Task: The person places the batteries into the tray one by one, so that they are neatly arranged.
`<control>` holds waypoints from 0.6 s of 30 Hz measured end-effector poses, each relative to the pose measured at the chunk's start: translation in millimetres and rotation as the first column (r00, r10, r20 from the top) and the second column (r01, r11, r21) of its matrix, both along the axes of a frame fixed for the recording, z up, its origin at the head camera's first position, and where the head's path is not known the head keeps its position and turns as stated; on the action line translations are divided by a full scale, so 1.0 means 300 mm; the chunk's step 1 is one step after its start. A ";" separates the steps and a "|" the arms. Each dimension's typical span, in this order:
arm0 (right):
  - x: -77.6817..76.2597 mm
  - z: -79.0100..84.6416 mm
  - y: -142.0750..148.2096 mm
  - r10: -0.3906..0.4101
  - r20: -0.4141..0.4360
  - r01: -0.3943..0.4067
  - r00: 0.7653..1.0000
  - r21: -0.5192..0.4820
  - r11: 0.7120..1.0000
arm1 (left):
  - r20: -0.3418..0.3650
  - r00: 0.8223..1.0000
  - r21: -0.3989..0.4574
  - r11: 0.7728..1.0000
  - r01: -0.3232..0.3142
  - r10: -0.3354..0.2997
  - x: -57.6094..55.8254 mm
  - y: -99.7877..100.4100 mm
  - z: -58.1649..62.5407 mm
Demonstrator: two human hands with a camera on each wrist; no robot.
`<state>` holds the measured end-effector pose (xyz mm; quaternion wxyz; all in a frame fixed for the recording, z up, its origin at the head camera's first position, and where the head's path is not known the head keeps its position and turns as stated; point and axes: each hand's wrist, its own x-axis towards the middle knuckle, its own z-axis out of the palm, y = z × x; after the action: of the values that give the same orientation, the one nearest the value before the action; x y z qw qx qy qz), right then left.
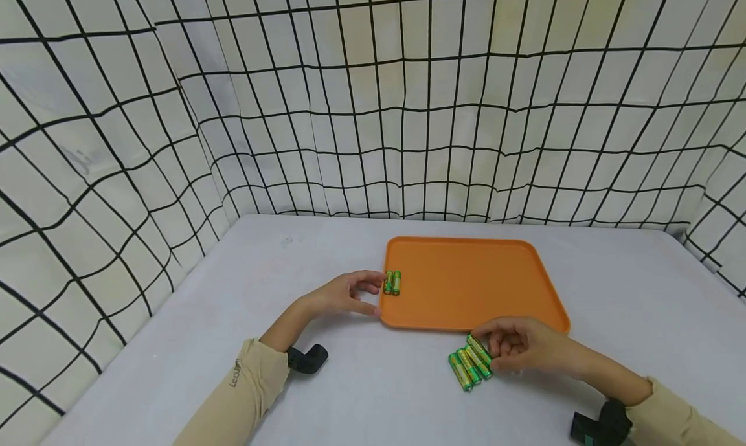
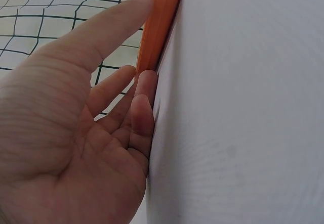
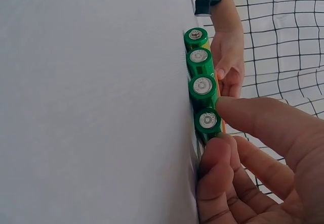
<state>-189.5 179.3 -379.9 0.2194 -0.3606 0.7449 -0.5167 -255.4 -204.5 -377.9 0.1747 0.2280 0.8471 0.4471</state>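
Note:
My left hand [image 1: 350, 294] is at the left edge of an orange tray [image 1: 466, 278], its thumb and fingers extended to the rim. Next to its fingertips, two green batteries [image 1: 392, 283] lie side by side on the tray. The left wrist view shows the tray's orange side [image 2: 161, 27] at the thumb tip. My right hand [image 1: 524, 345] pinches the rightmost battery [image 3: 207, 120] of a row, thumb toward its near end and index finger at its far end. The other green and yellow batteries [image 1: 464, 368] lie side by side on the table, in front of the tray.
A white cloth covers the table [image 1: 373, 394]. Behind it and at the sides hangs a white wall with a black grid net [image 1: 373, 109]. Each wrist wears a black camera [image 1: 307, 359], below beige sleeves [image 1: 245, 384].

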 end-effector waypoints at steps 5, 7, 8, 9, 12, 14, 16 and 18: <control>-0.003 0.000 -0.003 0.016 -0.020 -0.016 1.000 -0.002 1.000 | 0.009 1.000 -0.004 1.000 -0.009 0.009 0.003 0.002 0.006; -0.005 -0.001 -0.005 0.019 -0.027 -0.019 0.999 0.007 1.000 | 0.007 1.000 -0.004 1.000 -0.009 0.009 0.003 0.003 0.006; -0.005 -0.002 -0.005 0.019 -0.033 -0.019 0.999 0.014 1.000 | 0.004 1.000 -0.006 1.000 -0.007 0.007 0.003 0.003 0.006; -0.006 -0.003 -0.005 0.019 -0.037 -0.018 0.999 0.020 1.000 | 0.001 1.000 -0.007 1.000 -0.006 0.006 0.002 0.003 0.005; -0.009 -0.008 -0.003 0.028 -0.058 -0.026 0.998 0.028 0.999 | -0.007 1.000 -0.004 1.000 -0.004 0.004 -0.002 0.003 0.001; -0.011 -0.011 -0.003 0.039 -0.070 -0.038 0.997 0.024 0.999 | -0.009 1.000 -0.003 1.000 -0.002 0.002 -0.003 0.002 0.000; -0.014 -0.013 -0.006 0.052 -0.076 -0.051 0.996 0.019 0.999 | -0.009 1.000 0.000 1.000 -0.001 0.001 -0.004 0.002 0.000; -0.015 -0.014 -0.010 0.064 -0.081 -0.063 0.995 0.019 0.998 | -0.005 1.000 0.002 1.000 -0.001 0.001 -0.004 0.003 0.000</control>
<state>-193.9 176.2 -383.9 0.2081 -0.4031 0.7455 -0.4884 -256.5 -203.5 -378.0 0.1721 0.2287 0.8472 0.4476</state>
